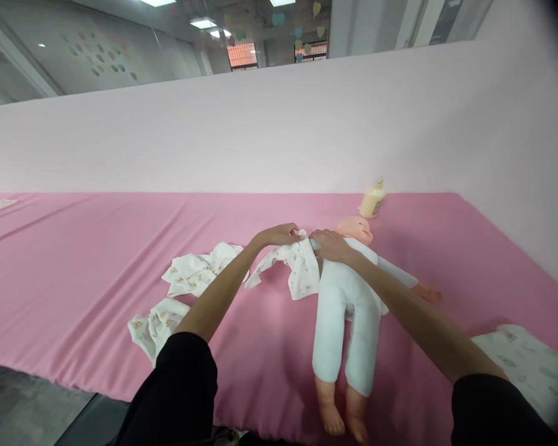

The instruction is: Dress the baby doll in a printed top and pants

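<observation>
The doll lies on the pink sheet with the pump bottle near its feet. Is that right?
Not quite. The doll does lie on the pink sheet, but the pump bottle stands near its head, not its feet, as the head camera view shows.

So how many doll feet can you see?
2: one foot toward picture left, the other foot just right of it, both at the near end of the doll.

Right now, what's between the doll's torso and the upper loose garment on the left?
Head view: the patterned garment at the left hand lies between the doll's torso and the upper loose garment; the left forearm also crosses there.
</observation>
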`<state>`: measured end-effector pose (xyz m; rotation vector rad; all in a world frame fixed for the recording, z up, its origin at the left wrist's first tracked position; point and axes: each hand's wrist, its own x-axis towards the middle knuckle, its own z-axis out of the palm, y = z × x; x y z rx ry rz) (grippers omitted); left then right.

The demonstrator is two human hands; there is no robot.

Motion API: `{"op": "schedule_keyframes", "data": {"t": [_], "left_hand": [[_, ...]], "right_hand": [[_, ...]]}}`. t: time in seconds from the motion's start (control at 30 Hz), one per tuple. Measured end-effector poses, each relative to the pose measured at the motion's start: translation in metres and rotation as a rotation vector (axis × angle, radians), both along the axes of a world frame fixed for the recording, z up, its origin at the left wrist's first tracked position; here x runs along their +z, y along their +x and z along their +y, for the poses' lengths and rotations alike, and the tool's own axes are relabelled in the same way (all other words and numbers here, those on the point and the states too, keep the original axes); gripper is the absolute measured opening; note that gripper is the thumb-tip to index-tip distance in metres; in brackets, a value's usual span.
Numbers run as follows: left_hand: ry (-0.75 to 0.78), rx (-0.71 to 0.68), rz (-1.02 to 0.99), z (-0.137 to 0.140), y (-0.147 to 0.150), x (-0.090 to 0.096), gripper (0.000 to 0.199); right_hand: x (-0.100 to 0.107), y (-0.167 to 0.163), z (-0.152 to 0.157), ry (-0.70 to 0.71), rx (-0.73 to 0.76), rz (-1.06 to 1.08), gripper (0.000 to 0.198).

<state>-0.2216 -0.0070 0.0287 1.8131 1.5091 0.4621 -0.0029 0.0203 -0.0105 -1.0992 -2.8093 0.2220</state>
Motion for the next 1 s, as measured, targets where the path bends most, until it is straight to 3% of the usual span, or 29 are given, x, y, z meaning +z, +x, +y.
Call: {"op": "schedule_keyframes", "data": {"t": [0.13, 0.23, 0.5, 0.73, 1.0], "left_hand": [[0.135, -0.105, 0.107, -0.01, -0.002, -0.002, 0.024], [0.283, -0.076, 0.113, -0.01, 0.006, -0.004, 0.021], [0.437, -0.009, 0.043, 0.003, 0.04, -0.004, 0.026], [0.336, 0.017, -0.049, 0.011, 0.049, -0.01, 0.033], [0.201, 0.002, 0.071, 0.007, 0.031, -0.01, 0.029]], "right_hand": [[-0.001, -0.001, 0.001, -0.001, -0.011, -0.002, 0.036], [0.0, -0.002, 0.0, 0.006, -0.005, -0.016, 0.034], [0.0, -0.006, -0.004, 0.016, -0.015, -0.107, 0.028], [-0.001, -0.01, -0.008, 0.014, -0.015, -0.149, 0.028], [0.0, -0.013, -0.011, 0.032, 0.009, -0.152, 0.032]]}}
